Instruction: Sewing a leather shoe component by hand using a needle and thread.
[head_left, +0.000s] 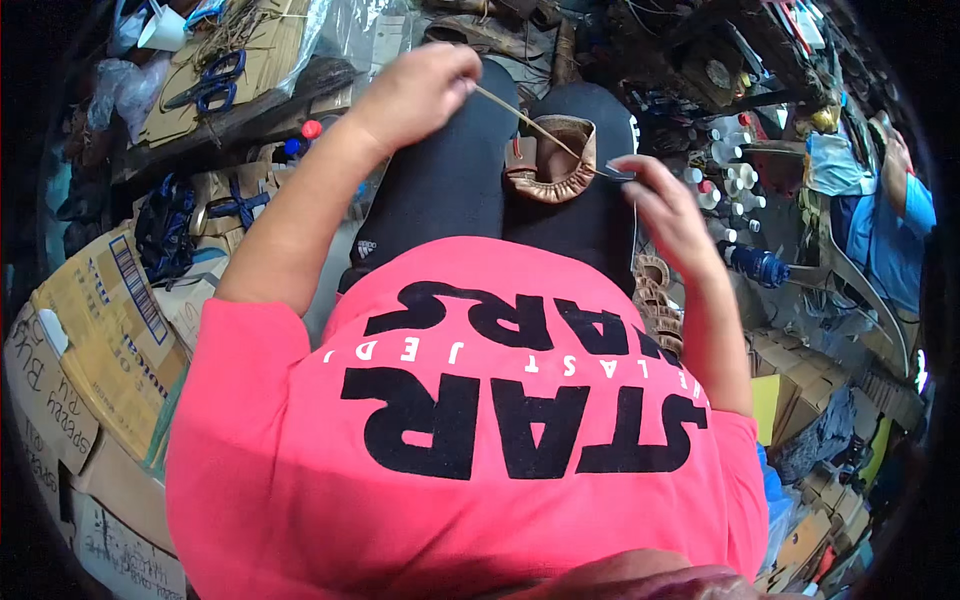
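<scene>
Brown leather piece (574,186), its rim gathered, lies on the right thigh of the black trousers (437,170). Left hand's (418,95) fingertips clamp together on a pale cord (511,108), stretched straight over the piece. Just off its right edge, the right hand's (668,208) blurred fingers meet a small dark object (617,171); whether they grip it, I cannot tell. Bare cloth leaves room leftward; bottles (741,178) crowd the right.
</scene>
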